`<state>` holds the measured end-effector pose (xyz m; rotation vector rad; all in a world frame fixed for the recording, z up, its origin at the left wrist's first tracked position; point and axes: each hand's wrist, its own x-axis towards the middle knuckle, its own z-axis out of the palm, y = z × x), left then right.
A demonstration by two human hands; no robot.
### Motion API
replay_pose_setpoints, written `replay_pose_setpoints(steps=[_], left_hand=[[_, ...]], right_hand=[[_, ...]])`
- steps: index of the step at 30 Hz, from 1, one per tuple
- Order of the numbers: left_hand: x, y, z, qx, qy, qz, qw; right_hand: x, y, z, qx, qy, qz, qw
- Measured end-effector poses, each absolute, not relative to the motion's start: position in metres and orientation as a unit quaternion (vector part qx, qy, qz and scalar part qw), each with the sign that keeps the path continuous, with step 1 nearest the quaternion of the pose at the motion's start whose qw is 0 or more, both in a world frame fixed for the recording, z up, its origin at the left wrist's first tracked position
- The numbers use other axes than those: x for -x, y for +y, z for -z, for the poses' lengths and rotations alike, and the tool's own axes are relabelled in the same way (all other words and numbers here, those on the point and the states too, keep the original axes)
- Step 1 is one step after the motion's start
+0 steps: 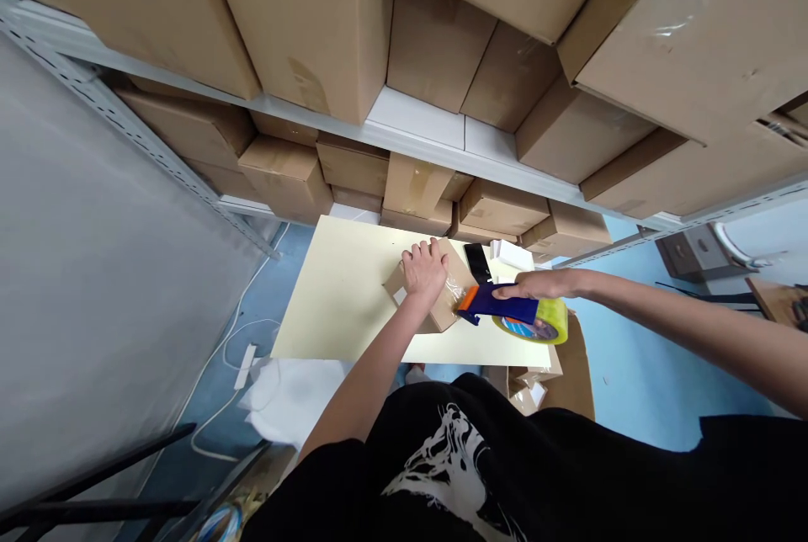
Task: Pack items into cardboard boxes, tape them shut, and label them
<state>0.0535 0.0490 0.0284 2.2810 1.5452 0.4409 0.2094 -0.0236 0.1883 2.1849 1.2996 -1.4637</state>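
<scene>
A black shirt [480,475] with a white print fills the bottom of the frame, and both bare arms reach up from it toward the centre. The left hand [424,268] lies flat on top of a small cardboard box [440,310], fingers spread and pressing down rather than gripping. The box sits on a cream table [341,289] in the middle of the frame, tilted at an angle to the table's edges, with clear tape shining across its top.

Just right of it, the right hand [541,283] is closed around the blue handle of a tape dispenser [505,310]. The dispenser's orange front end touches the box's right edge, and its yellow roll hangs over the table's lower right corner.

A black phone [478,263] and a small white carton [512,254] lie on the table just above the hands. An open brown carton [571,374] stands below the table on the blue floor. Metal shelves [417,117] stacked with cardboard boxes cover the upper frame. A white power strip [245,365] lies on the floor at lower left.
</scene>
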Motion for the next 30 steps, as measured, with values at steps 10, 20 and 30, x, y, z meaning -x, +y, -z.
replay_pose_setpoints(steps=[10,20,30], left_hand=[[-0.060,0.042,-0.030,-0.911,0.347,-0.188,0.120],[-0.071,0.048,-0.028,-0.931,0.318,-0.115,0.139],[-0.069,0.058,-0.032,-0.889,0.411,-0.106,0.173]], right_hand=[[-0.203,-0.021,-0.191,-0.714,0.436,0.524,0.162],[-0.196,0.011,-0.190,-0.725,0.319,0.580,0.190],[-0.240,-0.133,-0.163,-0.818,0.437,0.373,-0.035]])
